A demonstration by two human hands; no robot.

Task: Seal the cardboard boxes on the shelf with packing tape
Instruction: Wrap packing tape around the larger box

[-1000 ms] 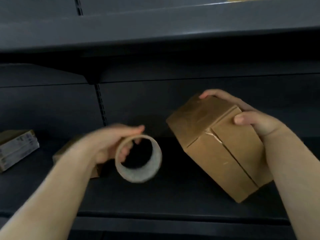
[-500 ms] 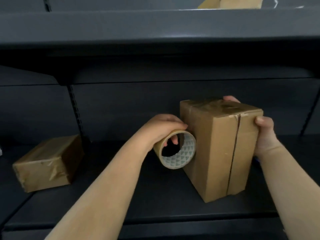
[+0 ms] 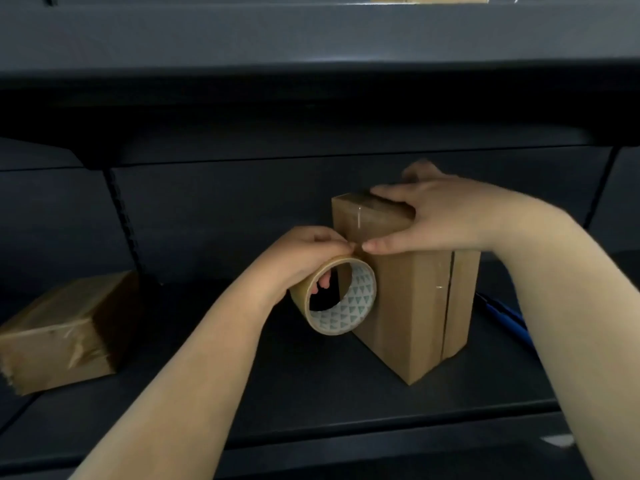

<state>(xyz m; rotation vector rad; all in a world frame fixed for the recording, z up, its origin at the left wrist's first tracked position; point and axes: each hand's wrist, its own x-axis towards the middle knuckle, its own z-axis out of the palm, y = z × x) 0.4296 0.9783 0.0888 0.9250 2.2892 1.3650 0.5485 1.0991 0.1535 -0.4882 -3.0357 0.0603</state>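
Two boxes (image 3: 408, 299) (image 3: 59, 330), one tape roll (image 3: 334, 297) in left hand's (image 3: 298, 258) grip; right hand (image 3: 446, 216) clasps upright box.

Upright brown cardboard box (image 3: 412, 306) on shelf (image 3: 311, 403), tape roll (image 3: 334, 296) touching its left face.

Left hand (image 3: 304, 254) grips tape roll (image 3: 334, 296) against upright box (image 3: 412, 306); right hand (image 3: 446, 216) holds its top.

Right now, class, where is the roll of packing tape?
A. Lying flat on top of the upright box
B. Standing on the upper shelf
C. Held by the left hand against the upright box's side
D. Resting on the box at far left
C: the left hand grips the roll of packing tape against the side of the upright box, which the right hand steadies from above.
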